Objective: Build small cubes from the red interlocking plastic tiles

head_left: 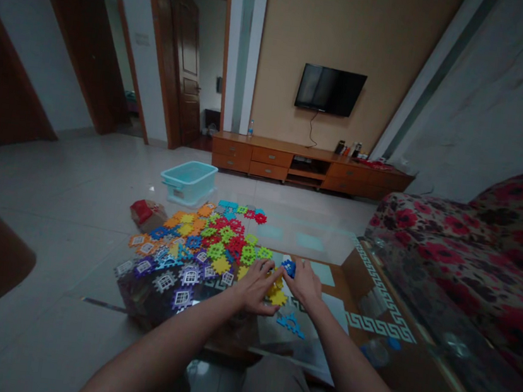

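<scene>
1. While both forearms reach over the glass table (365, 285), head view shows the L hand (255, 284) just R of the pile of toy pieces (208, 240), fingers bent down onto the yellow pieces (278, 296).
2. L grip: touching them for sure, but can't tell if it's clenched on them or only pressing.
3. R hand (306, 284) is a bit further R of the pile, close beside the L hand. Thumb & fingers pinch a blue piece (288, 267), held just above the yellow ones.
4. Light blue piece (291, 323) lies flat on the glass, R of the pile & nearer the person, by the R wrist.
5. Behind the pile: teal tub (188, 181) on the floor. Red box (145, 212) at the pile's L edge.
6. Far behind the pile: TV (330, 90) on the wall, over a wood cabinet (271, 156). Flowered sofa (476, 235) well R of the pile.
</scene>
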{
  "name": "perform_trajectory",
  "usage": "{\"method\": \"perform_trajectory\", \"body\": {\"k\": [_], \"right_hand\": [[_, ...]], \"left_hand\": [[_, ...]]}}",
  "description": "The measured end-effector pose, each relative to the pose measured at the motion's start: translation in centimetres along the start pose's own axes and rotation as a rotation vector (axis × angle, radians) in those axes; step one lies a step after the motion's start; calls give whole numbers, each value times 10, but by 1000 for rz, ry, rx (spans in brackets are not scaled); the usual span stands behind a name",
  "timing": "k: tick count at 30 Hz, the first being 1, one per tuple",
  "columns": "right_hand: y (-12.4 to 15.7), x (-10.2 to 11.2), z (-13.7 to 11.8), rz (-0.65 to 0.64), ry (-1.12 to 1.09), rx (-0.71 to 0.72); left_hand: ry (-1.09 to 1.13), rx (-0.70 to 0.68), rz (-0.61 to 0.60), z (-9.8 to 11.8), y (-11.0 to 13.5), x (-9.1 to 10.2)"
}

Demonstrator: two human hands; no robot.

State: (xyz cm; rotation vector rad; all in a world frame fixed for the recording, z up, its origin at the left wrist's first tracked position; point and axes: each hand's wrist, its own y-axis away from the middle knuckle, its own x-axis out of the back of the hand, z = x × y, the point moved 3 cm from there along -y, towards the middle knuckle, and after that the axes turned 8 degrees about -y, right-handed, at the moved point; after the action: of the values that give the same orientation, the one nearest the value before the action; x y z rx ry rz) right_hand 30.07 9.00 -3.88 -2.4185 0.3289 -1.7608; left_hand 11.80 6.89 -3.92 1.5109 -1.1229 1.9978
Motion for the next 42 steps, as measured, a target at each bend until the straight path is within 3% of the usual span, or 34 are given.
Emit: {"method": "perform_trajectory", "body": {"k": [6, 11, 19, 23, 27, 29, 35, 42], "right_hand": [[4, -5, -2, 55, -12, -37], [8, -1, -2, 64, -70, -7], [17, 21, -2, 135, -151, -31], [51, 32, -10, 114, -247, 126], [90, 26, -17, -44, -248, 293], [101, 22, -19, -63, -198, 328], [104, 24, -29, 10, -137, 394], [104, 26, -26, 83, -154, 333]], "left_hand": [[38, 25, 45, 1, -2, 2], [74, 41, 6, -1, 0, -2], [99, 84, -33, -2, -2, -4], [102, 87, -74, 0, -5, -1], [87, 89, -68, 2, -5, 3], [74, 83, -70, 3, -4, 4], [71, -9, -72, 5, -3, 6], [70, -82, -125, 1, -4, 6]]}}
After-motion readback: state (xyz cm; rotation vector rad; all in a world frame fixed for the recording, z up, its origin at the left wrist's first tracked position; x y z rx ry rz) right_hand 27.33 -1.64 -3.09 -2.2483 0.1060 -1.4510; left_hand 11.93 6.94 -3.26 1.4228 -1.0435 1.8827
